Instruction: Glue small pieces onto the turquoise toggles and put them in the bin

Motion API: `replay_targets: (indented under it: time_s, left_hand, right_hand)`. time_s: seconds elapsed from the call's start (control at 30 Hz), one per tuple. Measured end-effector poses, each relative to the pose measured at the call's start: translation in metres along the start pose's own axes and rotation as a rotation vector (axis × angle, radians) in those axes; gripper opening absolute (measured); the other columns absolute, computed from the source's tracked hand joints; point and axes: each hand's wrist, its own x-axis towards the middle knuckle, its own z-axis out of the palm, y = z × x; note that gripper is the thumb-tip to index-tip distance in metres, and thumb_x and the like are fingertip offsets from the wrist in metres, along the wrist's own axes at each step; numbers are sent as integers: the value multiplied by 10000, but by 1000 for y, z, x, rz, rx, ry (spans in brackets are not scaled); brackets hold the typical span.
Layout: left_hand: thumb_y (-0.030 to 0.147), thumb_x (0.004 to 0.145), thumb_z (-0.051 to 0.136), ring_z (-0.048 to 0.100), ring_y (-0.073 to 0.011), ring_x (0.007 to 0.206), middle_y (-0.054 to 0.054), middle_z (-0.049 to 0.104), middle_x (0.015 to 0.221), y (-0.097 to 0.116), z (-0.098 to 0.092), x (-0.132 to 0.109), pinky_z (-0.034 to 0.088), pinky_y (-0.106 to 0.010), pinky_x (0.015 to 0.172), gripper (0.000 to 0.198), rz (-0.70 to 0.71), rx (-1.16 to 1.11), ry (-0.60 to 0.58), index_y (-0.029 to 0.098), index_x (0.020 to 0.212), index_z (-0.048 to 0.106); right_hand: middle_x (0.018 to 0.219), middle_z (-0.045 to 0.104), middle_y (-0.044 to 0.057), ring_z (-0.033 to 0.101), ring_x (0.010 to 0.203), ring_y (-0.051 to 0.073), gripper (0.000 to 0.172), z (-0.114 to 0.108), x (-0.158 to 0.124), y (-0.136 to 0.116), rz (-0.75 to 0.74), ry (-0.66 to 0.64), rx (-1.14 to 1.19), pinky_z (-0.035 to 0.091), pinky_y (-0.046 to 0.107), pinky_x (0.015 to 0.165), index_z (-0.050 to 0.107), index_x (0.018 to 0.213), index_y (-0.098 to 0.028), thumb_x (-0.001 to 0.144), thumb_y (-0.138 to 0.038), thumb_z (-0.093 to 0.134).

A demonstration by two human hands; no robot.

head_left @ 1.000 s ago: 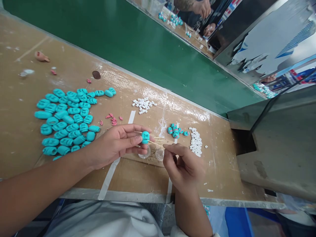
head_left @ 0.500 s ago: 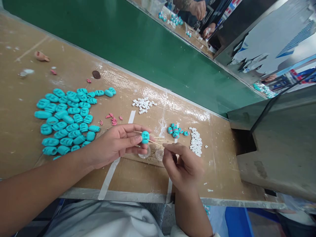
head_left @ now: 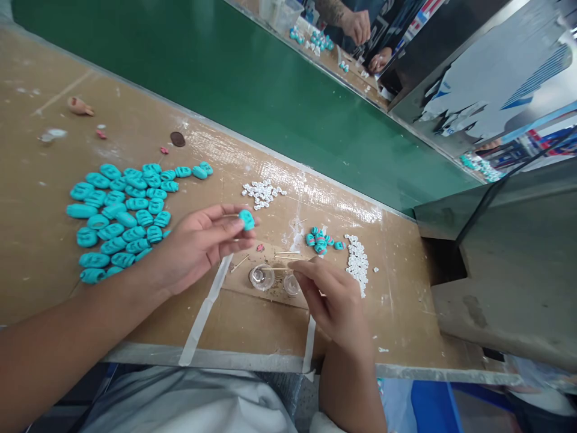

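Pinched between the thumb and fingers of my left hand (head_left: pixel 198 243) is a small turquoise moulded piece (head_left: pixel 246 220), raised above the table. My right hand (head_left: pixel 331 294) grips a thin wooden stick (head_left: pixel 277 269). The stick's far tip reaches over a small clear cup (head_left: pixel 261 277); whether it touches what is inside I cannot tell. Beside it stands a second clear cup (head_left: pixel 291 285), partly behind my right fingers. More sticks (head_left: pixel 286 255) and a small pink piece (head_left: pixel 260 247) lie behind the cups. Many turquoise pieces (head_left: pixel 121 219) spread out left of my left hand.
Turquoise pieces with pink inside (head_left: pixel 320 240) and small white pieces (head_left: pixel 357 264) lie to the right. Another white pile (head_left: pixel 262 192) sits farther back. A green partition (head_left: pixel 216 90) borders the table; a metal housing (head_left: pixel 505 264) stands right. Beyond the partition a co-worker's hands (head_left: pixel 358 27) show.
My left hand has moved back and left with the turquoise piece, which has turned. The stick in my right hand has left the piece and swung over the left cup.
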Motion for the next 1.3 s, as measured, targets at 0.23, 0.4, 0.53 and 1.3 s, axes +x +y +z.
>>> replay_targets:
  time_s: [0.23, 0.4, 0.53, 1.3]
  left_hand:
    - [23, 843, 635, 700, -102, 659, -41, 762, 842, 17, -12, 13, 591, -155, 645, 138, 196, -69, 120, 127, 880, 717]
    - [25, 851, 627, 692, -110, 722, -48, 743, 849, 19, -21, 18, 587, -170, 712, 130, 289, -121, 128, 126, 856, 709]
    - [-4, 867, 590, 692, -110, 729, -48, 727, 832, 20, -23, 21, 594, -183, 727, 164, 282, -161, 124, 119, 868, 698]
    - [-39, 887, 550, 695, -115, 672, -63, 724, 766, 20, -21, 23, 611, -213, 670, 174, 265, -266, 163, 92, 832, 651]
  right_hand:
    - [830, 648, 68, 576, 762, 160, 269, 3, 0, 8, -79, -223, -82, 448, 270, 667, 655, 1101, -156, 984, -86, 423]
    - [829, 671, 77, 551, 744, 169, 268, 6, 2, 3, -114, -218, -151, 435, 282, 656, 683, 1033, -156, 974, -65, 437]
    - [754, 657, 57, 511, 689, 170, 257, 11, 4, -3, -172, -247, -253, 405, 282, 617, 692, 994, -157, 949, -39, 469]
    - [862, 698, 81, 566, 732, 155, 260, 81, 148, 25, -647, -577, -499, 353, 289, 582, 710, 907, -135, 1000, -206, 478]
